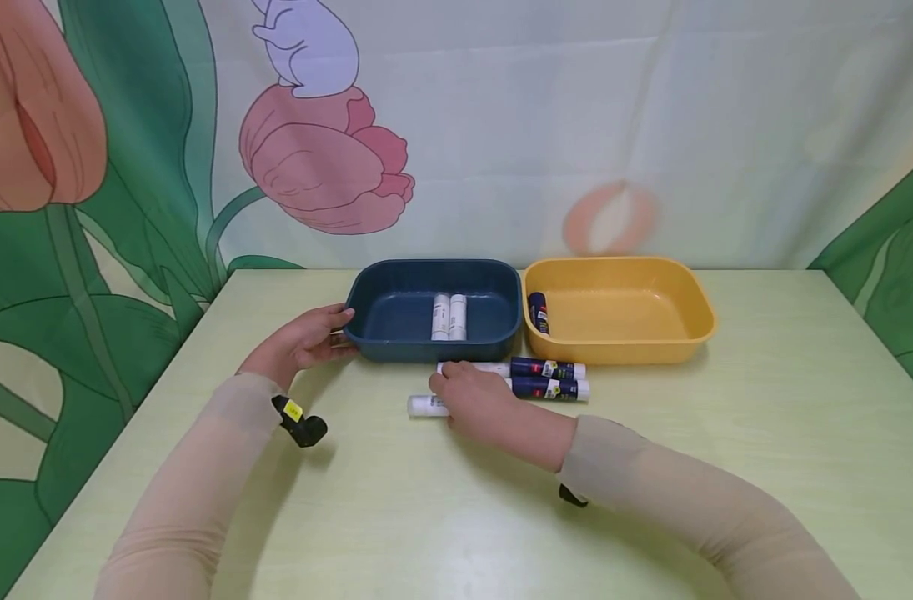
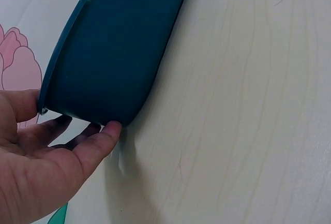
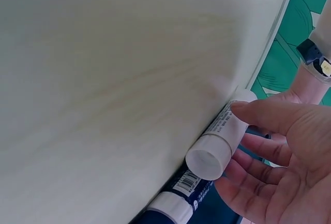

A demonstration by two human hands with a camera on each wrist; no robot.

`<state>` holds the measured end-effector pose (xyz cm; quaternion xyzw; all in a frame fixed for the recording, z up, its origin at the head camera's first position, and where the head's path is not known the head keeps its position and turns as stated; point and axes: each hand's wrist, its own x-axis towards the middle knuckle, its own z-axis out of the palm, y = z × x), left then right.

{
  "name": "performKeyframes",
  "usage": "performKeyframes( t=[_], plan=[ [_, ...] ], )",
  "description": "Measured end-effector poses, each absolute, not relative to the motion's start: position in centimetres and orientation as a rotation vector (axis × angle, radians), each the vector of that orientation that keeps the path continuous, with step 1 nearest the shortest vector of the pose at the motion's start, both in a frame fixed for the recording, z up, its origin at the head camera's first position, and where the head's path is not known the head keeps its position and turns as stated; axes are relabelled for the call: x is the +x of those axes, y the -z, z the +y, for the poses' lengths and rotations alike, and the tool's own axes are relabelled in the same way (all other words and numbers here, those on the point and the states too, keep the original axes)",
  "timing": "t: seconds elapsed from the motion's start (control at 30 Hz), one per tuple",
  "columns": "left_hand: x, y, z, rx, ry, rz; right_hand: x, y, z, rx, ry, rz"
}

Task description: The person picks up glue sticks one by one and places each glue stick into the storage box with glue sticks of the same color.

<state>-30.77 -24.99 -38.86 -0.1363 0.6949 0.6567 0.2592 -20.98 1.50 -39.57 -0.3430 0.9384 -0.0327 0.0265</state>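
Observation:
My left hand (image 1: 313,340) touches the left end of the dark blue tray (image 1: 396,350). In the left wrist view its thumb is at the rim and its fingertips rest on the outer wall. My right hand (image 1: 479,404) pinches a white glue stick (image 3: 220,133) between thumb and fingers, low over the table. Beside that hand lie dark blue glue sticks (image 1: 549,388) and another white glue stick (image 1: 494,367), partly hidden by the hand. Two white glue sticks (image 1: 449,317) stand side by side in the blue tray.
A yellow tray (image 1: 621,354) adjoins the blue tray on its right, with one dark blue glue stick (image 1: 538,313) at its left wall. Both trays sit near the back of the pale table (image 1: 396,517), before a printed curtain (image 1: 501,125).

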Motion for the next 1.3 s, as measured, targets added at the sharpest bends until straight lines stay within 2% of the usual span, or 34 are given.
performKeyframes(
  t=[0.7, 1.3],
  plan=[
    [-30.9, 39.1, -25.0, -0.370, -1.784, 1.886, -20.6, 39.7, 0.9, -1.108, -0.031, 2.933],
    [-30.7, 39.0, -25.1, -0.324, -1.793, 1.881, -21.5, 34.8, 3.5, -0.906, 0.365, 2.636]
  ],
)
